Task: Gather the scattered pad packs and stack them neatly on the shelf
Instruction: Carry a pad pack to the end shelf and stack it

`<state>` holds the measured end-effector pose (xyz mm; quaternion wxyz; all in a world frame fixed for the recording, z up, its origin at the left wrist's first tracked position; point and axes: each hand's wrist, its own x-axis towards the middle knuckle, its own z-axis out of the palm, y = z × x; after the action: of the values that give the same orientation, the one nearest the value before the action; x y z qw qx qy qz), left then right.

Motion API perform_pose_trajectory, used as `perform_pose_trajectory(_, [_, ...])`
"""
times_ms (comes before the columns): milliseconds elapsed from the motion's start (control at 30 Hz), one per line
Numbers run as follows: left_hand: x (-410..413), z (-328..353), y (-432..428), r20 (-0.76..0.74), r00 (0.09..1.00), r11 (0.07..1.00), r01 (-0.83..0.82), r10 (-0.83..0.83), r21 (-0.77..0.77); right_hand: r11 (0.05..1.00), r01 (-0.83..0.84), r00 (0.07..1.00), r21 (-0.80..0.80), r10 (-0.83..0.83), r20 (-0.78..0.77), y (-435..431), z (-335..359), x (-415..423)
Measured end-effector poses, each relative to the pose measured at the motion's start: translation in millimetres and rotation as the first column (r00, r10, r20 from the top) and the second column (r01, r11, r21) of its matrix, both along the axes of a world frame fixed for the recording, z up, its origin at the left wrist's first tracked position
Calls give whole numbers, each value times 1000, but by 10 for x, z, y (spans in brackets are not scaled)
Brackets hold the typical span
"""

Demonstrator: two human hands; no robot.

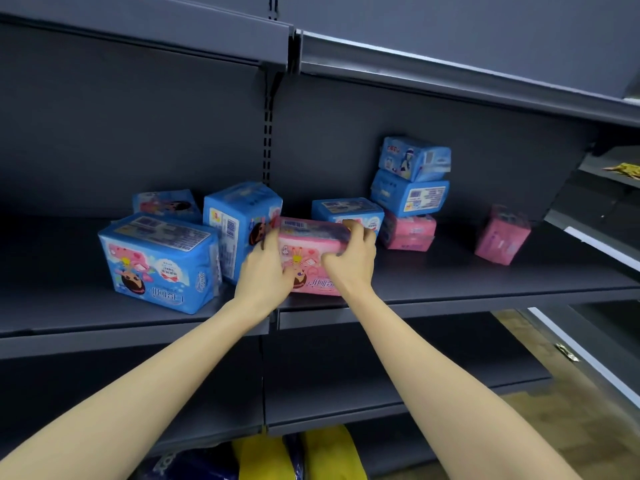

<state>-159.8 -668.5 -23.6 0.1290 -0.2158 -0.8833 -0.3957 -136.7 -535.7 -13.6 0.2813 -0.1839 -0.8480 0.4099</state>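
Note:
Both of my hands hold a pink pad pack [308, 251] at the front of the dark grey shelf [467, 275]. My left hand [268, 268] grips its left end and my right hand [349, 256] curls over its right top corner. A large blue pack [161, 261] stands at the left, with an upright blue pack [239, 226] and another blue pack [166, 204] behind. A flat blue pack [346, 211] lies behind my hands. To the right, two blue packs [412, 178] are stacked on a pink pack [408, 232]. A lone pink pack [502, 235] stands far right.
An upper shelf [450, 74] overhangs the packs. A slotted upright [267, 150] divides the back wall. Lower shelves [381, 386] sit beneath, with yellow and blue packages [294, 455] at the bottom. A neighbouring rack [609, 188] stands at the right.

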Motion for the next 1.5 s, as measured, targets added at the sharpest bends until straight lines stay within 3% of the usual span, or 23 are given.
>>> perform_pose_trajectory(233, [29,27,30,-7,1000,997,-24,25,71,991,48,997,-125,-55,-52,-39,-1,68])
perform_pose_trajectory(500, [139,17,25,-104,993,993,66,-55,103,961,36,995,-273,-61,-84,32,87,95])
perform_pose_trajectory(633, [189,-96,34,-67,992,992,113,-109,59,969,-37,997,-246,19,-75,99,101,76])
perform_pose_trajectory(767, [217,-173,58,-59,979,980,197,-197,-8,992,-17,1000,-122,15,-16,123,55,43])
perform_pose_trajectory(900, [287,-214,167,-84,939,938,321,-333,-135,985,12,1000,-172,-16,-21,29,38,58])
perform_pose_trajectory(1067, [189,-177,159,-123,984,984,145,-132,103,999,-11,990,-34,16,141,-39,8,70])
perform_pose_trajectory(1133, [89,-137,149,-86,993,985,95,-83,142,1000,-13,987,-28,17,160,-23,33,76])
perform_pose_trajectory(1233, [-41,-51,177,86,996,991,17,-29,136,999,-30,988,-15,31,153,0,59,104])
perform_pose_trajectory(1367, [-137,11,230,261,961,977,32,-88,211,998,16,987,-55,-6,161,-41,76,127])
perform_pose_trajectory(1500, [-81,22,252,247,960,957,60,-134,284,994,34,986,-103,-17,166,-133,92,95])
